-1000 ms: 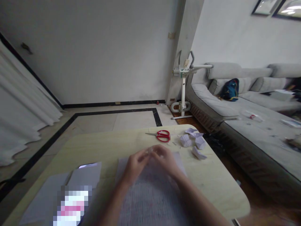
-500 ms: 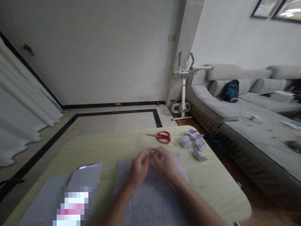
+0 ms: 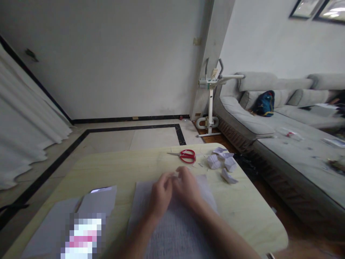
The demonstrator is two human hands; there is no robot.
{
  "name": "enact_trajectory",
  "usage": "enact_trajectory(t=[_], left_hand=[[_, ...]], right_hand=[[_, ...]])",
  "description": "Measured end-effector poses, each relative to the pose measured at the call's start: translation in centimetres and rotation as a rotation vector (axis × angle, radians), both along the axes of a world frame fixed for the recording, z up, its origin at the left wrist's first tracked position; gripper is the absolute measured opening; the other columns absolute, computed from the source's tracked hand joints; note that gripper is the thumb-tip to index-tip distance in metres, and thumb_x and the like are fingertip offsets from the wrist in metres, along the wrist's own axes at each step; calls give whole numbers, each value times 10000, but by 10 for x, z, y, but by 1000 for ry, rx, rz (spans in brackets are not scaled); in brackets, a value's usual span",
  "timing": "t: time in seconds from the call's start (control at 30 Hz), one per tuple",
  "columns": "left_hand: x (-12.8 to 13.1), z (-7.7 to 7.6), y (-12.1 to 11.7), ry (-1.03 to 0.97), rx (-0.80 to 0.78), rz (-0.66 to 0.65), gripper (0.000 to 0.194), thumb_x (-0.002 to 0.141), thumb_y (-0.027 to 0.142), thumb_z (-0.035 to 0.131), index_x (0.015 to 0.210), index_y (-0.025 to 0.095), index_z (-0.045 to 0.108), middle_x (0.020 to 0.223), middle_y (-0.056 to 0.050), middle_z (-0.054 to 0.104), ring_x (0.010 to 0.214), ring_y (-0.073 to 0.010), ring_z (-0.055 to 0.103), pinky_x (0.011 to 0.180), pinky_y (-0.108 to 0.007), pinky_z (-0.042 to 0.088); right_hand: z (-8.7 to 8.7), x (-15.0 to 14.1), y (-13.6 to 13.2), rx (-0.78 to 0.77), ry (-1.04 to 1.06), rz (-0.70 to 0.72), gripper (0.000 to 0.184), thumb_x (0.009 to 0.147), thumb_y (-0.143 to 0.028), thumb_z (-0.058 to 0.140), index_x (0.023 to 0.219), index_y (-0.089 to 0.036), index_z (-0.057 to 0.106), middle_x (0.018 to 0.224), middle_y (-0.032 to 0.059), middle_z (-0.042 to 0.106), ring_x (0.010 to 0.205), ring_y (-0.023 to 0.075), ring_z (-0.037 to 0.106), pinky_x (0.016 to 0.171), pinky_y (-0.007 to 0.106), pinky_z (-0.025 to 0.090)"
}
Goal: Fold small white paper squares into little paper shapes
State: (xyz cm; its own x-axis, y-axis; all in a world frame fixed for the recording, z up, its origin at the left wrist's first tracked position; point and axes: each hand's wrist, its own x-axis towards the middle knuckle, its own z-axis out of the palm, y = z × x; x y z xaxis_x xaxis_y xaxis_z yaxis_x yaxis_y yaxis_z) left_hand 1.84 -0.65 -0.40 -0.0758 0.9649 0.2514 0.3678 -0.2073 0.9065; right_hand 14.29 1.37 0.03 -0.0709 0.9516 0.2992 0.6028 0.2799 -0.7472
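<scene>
My left hand (image 3: 161, 192) and my right hand (image 3: 188, 187) meet above a large sheet covered in writing (image 3: 175, 230). Both hands are closed, fingertips together around a small piece of white paper (image 3: 175, 175). Most of that piece is hidden by the fingers, so its shape cannot be made out. Beyond the hands lie red-handled scissors (image 3: 188, 156), blades pointing left. To their right, several folded paper pieces (image 3: 214, 162) are grouped near the table's far right corner, with small paper scraps around them.
The pale wooden table (image 3: 242, 216) has rounded corners. Grey-white sheets (image 3: 51, 226) lie at its left, with a phone-like object (image 3: 101, 190) at their top edge and a pixelated bright patch over them. A grey sofa (image 3: 291, 158) and a white exercise machine (image 3: 210, 104) stand beyond.
My fingers have shifted slightly around the small paper, with the right hand's fingers now bent more over it. Scissors and folded pieces have stayed put.
</scene>
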Motion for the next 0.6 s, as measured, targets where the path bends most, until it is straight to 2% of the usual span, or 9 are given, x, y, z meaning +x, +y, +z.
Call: enact_trajectory(t=[0.1,0.2,0.4,0.6], left_hand=[[-1,1,0,-4,-33,3,208,887,281,473,1013,193,613,955,-69,725,908,-197,677,780,-284,516],[-5,1,0,-20,-65,13,221,866,284,502,1047,188,586,921,-72,724,859,-200,683,737,-278,519],[-9,1,3,-64,-59,31,205,832,241,520,1012,183,600,875,-50,697,787,-180,661,686,-251,506],[-7,7,4,-204,-117,-34,174,830,244,503,932,172,625,824,-25,686,757,-165,640,628,-219,487]], right_hand=[[-1,-2,0,-43,106,37,76,763,-187,520,834,-197,498,678,-12,548,599,145,495,522,240,348],[-2,-3,0,-27,202,77,65,737,-154,516,749,-199,471,644,-25,514,577,131,460,511,229,341],[2,-1,1,5,268,157,103,709,-103,500,753,-190,530,660,-15,537,591,129,468,539,233,371],[8,1,3,-40,298,185,61,765,-141,519,761,-184,562,696,3,573,628,138,500,566,241,405]])
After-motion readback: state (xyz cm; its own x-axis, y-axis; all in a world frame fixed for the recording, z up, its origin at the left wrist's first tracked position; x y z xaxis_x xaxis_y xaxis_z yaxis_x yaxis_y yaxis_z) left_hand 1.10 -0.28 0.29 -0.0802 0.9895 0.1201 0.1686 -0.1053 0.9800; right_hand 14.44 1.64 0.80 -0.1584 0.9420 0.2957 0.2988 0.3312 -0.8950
